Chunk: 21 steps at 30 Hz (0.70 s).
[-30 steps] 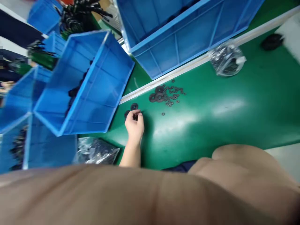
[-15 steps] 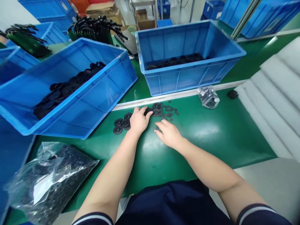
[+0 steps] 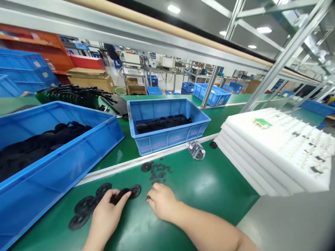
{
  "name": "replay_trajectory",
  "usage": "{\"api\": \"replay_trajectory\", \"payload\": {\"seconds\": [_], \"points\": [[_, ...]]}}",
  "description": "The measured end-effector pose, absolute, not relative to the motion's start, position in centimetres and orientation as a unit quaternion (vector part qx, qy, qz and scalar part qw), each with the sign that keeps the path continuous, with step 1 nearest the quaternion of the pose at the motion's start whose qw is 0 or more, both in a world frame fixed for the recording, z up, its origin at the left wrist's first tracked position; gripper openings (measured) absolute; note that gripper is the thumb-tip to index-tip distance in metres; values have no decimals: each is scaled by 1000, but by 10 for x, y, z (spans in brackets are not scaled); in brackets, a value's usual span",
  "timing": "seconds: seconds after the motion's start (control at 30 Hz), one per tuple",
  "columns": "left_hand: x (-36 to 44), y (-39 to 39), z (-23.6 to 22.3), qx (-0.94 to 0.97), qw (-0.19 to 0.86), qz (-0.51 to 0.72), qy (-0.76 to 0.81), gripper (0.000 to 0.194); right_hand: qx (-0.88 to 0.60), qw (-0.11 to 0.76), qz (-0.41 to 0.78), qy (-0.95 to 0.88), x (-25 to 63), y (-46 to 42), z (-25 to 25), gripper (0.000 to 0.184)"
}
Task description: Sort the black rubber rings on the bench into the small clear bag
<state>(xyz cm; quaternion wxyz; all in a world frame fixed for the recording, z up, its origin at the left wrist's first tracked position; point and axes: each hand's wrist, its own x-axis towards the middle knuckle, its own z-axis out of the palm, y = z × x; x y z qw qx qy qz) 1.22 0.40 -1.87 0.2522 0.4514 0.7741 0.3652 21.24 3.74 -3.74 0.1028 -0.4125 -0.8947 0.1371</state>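
Black disc [image 3: 121, 194] gripped by left hand [image 3: 108, 211] has left the rings [image 3: 162, 174]; right hand [image 3: 163, 201] pinches a dark piece [image 3: 148, 197].

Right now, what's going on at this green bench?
The person's left hand holds a black disc just above the green bench top. The right hand pinches something small and dark, too small to identify. More black discs lie left of the left hand, small dark rings lie scattered beyond the right, and blue bins hold dark parts.
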Motion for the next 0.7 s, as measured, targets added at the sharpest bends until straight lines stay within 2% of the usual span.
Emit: {"api": "replay_trajectory", "payload": {"seconds": [0.17, 0.33, 0.53, 0.7], "points": [[21, -1, -12, 352, 430, 513, 654, 53, -440, 124, 158, -875, 211, 36, -34, 16], [26, 3, -11, 271, 565, 529, 572, 61, -433, 183, 175, -865, 214, 37, -36, 11], [38, -2, -10, 300, 582, 506, 563, 64, -410, 312, 212, -830, 222, 44, -34, 10], [47, -2, -10, 254, 612, 529, 530, 57, -369, 367, 240, -819, 227, 45, -34, 19]]}}
